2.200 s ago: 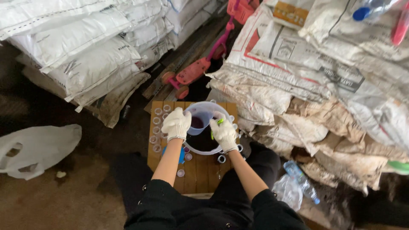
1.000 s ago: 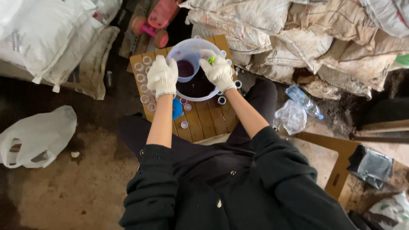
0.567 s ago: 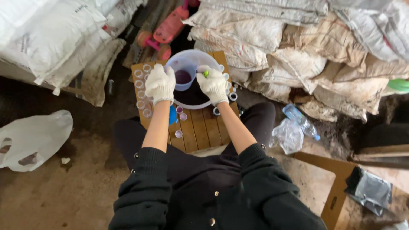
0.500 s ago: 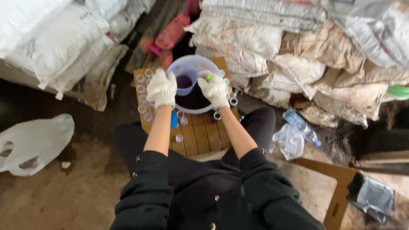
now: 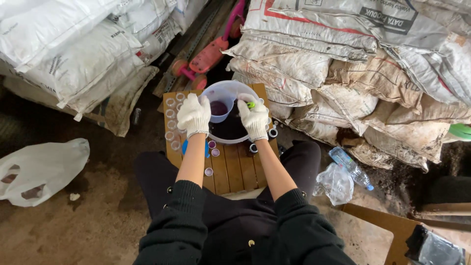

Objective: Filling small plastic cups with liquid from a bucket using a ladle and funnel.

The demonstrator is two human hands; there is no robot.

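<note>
— What lies at the far left, and has it changed?

— A white plastic bag [image 5: 41, 169] on the dirt floor, as before; white sacks [image 5: 73, 54] stacked behind it. The view has tipped up a little since half a second ago, so more of the sacks shows.

— And on the counter?

— The small slatted wooden counter [image 5: 235, 169] carries a row of small clear cups [image 5: 172, 122] along its left edge. The gloved left hand [image 5: 194, 114] is closed around a small purple measuring cup [image 5: 219, 109] with dark purple liquid in it, held just inside the left rim of the large clear bowl [image 5: 230, 91], the same grip as earlier.

— The bowl itself?

— It sits at the counter's far edge, dark liquid pooled in it. A blue lid [image 5: 185, 147] and a few small caps [image 5: 212, 145] lie just in front.

— The right hand?

— The gloved right hand [image 5: 255, 118] pinches a small green thing [image 5: 251, 104] over the bowl's right side, unchanged. Dirty sacks [image 5: 353, 73] pile up to the right, and a crushed plastic bottle [image 5: 351, 174] lies on the floor.
</note>
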